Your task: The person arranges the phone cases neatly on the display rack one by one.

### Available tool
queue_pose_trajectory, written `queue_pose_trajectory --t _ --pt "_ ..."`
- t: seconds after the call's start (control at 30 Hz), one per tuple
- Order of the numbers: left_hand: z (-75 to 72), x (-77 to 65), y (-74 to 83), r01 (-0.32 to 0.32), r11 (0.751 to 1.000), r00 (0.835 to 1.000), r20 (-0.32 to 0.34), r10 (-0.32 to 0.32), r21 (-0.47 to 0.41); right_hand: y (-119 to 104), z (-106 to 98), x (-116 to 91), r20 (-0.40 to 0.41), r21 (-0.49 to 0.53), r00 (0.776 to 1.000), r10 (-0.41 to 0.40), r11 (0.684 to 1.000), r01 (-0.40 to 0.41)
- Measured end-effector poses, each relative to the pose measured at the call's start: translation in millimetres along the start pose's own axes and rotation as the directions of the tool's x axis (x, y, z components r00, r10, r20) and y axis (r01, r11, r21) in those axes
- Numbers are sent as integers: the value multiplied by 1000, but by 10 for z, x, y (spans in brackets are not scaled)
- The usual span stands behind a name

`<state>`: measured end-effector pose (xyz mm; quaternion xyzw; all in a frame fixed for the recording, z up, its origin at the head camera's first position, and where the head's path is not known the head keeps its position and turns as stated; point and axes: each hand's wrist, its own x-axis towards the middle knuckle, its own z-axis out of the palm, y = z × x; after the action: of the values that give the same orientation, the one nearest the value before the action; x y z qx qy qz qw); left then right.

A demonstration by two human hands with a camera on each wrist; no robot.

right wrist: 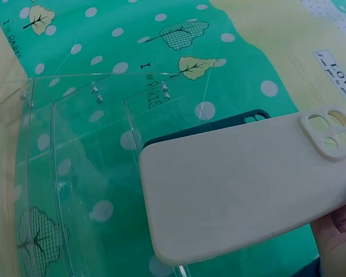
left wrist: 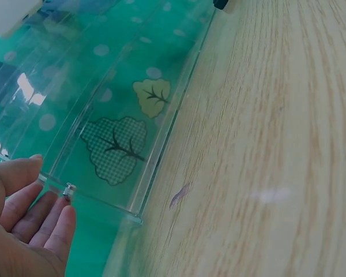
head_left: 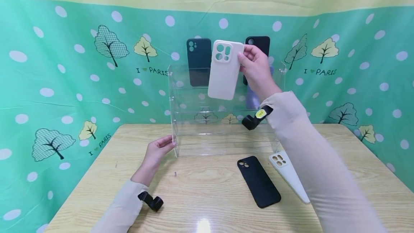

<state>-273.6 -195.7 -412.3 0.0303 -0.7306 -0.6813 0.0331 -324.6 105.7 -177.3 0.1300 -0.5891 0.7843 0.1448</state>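
Note:
My right hand (head_left: 255,64) pinches a cream phone case (head_left: 225,74) by its right edge, thumb in front, camera cutout at the top. The case is held in front of the upper part of a clear acrylic display stand (head_left: 223,137). In the right wrist view, the cream case (right wrist: 236,190) partly covers a dark green case (right wrist: 202,131) behind it. Down at the stand's left side panel, my left hand (head_left: 158,150) holds the front edge between thumb and fingers. The left wrist view shows these fingers (left wrist: 37,216) right at the clear panel.
On the stand's top tier are a dark green case (head_left: 198,62) and a black case (head_left: 260,44); a lilac case (head_left: 252,98) sits lower, partly behind my right arm. Another black case (head_left: 258,182) and a white case (head_left: 289,177) lie on the wooden table (head_left: 200,186).

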Motion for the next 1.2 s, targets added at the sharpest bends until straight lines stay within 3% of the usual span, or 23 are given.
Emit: queue_pose_trajectory --t 0.13,0.27,0.67,0.97,1.2 --pt "9 12 -6 1 1000 1000 -8 -1 -4 62 117 79 -26 99 999 -30 995 32" --pt "29 15 12 3 1000 1000 -13 -4 -9 110 221 129 -39 130 997 -66 989 70" --pt "12 14 -6 4 1000 1000 -19 -5 -21 385 360 230 -6 32 991 -135 990 135" --pt "2 0 -20 3 999 1000 -20 -4 -34 656 537 140 78 -111 996 -51 992 60" --pt "3 -9 -31 -2 1000 1000 -17 1 -18 785 638 81 98 -140 995 -21 990 35"
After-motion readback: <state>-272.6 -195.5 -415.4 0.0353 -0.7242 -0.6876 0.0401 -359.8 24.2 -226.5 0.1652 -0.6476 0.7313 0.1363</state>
